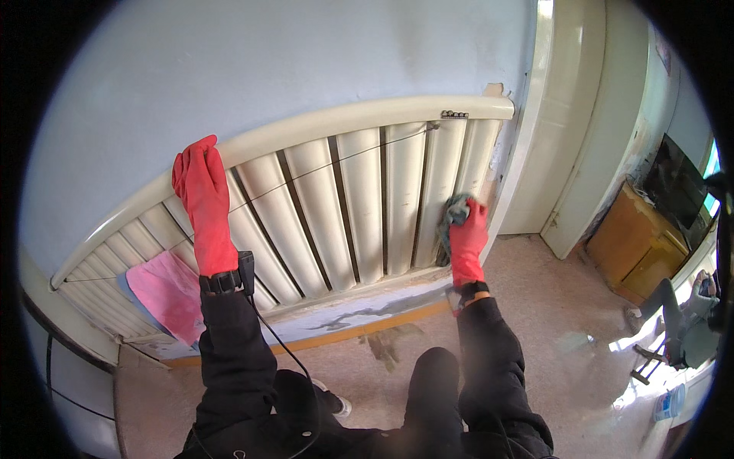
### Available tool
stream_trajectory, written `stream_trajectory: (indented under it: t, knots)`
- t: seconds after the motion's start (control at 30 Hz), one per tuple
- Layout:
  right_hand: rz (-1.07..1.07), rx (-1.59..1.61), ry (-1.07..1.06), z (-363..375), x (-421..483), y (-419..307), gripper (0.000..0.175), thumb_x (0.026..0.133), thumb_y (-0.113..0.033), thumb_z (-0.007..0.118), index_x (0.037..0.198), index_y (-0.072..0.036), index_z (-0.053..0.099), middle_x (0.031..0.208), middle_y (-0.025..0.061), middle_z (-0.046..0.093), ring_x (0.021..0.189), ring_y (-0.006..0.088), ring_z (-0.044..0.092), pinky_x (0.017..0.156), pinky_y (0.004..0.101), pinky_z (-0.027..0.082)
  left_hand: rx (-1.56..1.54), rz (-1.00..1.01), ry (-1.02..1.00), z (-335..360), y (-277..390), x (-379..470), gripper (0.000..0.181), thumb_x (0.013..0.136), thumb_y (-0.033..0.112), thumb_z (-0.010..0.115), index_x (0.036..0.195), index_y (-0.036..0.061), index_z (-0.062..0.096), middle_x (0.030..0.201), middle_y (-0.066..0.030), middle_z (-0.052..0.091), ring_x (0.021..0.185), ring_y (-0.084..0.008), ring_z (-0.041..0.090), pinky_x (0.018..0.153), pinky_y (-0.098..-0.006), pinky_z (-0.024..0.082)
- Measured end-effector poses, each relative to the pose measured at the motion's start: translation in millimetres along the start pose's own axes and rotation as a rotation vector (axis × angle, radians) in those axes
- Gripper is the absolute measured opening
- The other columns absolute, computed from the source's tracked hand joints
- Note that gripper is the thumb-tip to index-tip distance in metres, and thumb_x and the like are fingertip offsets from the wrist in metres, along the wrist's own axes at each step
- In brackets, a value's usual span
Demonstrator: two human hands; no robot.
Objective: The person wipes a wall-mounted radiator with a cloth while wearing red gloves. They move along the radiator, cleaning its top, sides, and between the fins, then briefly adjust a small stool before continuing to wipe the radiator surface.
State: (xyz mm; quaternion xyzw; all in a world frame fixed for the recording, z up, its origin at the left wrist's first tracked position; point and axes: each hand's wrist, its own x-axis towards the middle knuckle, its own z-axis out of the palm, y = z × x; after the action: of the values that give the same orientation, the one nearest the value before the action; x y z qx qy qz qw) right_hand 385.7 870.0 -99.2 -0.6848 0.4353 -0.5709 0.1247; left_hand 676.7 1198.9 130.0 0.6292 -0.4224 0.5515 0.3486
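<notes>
A cream-coloured radiator with wide vertical columns runs along the wall before me. My left hand, in a red rubber glove, has its fingers bent over the radiator's curved top rail. Low on the right-hand columns, my right hand, also red-gloved, presses a bunched grey-green rag against the surface. Faint brown marks show on the columns beside it. A pink cloth with a blue edge hangs over the left part of the radiator. A thin cord stretches across the front.
A white door frame stands close to the radiator's right end. Farther right are a wooden cabinet, a black screen, a seated person and a plastic bucket. A dark wet patch marks the floor. A cable hangs from my left wrist.
</notes>
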Motion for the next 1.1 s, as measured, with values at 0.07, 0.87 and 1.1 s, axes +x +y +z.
stream_trajectory:
  t: [0.07, 0.87, 1.1]
  knots:
    - [0.120, -0.049, -0.129, 3.4, -21.0, 16.6, 0.043, 0.077, -0.013, 0.072, 0.118, -0.015, 0.059, 0.124, 0.0105, 0.058, 0.112, 0.0363, 0.061, 0.087, 0.0453, 0.053, 0.013, 0.049, 0.044, -0.2, 1.1, -0.4, 0.018, 0.095, 0.006, 0.059, 0.111, 0.0053, 0.065, 0.104, -0.0083, 0.068, 0.096, -0.0275, 0.062, 0.090, -0.0374, 0.048]
    - [0.108, 0.060, -0.034, -34.2, 51.0, 10.8, 0.057, 0.078, -0.031, 0.079, 0.129, -0.017, 0.055, 0.125, 0.0114, 0.064, 0.114, 0.0377, 0.062, 0.091, 0.0451, 0.051, 0.054, 0.028, 0.002, 1.6, -2.2, -2.4, 0.022, 0.101, 0.012, 0.050, 0.115, 0.0046, 0.065, 0.112, -0.0117, 0.068, 0.106, -0.0306, 0.062, 0.096, -0.0402, 0.047]
    - [-0.008, 0.653, 0.085, -45.9, 151.0, -39.2, 0.043, 0.088, -0.035, 0.077, 0.115, -0.005, 0.065, 0.102, 0.0092, 0.072, 0.092, 0.0166, 0.063, 0.084, 0.0334, 0.050, 0.103, 0.068, -0.009, 7.4, -9.2, -4.1, 0.023, 0.101, 0.012, 0.051, 0.118, 0.0073, 0.065, 0.112, -0.0106, 0.068, 0.105, -0.0294, 0.063, 0.095, -0.0394, 0.047]
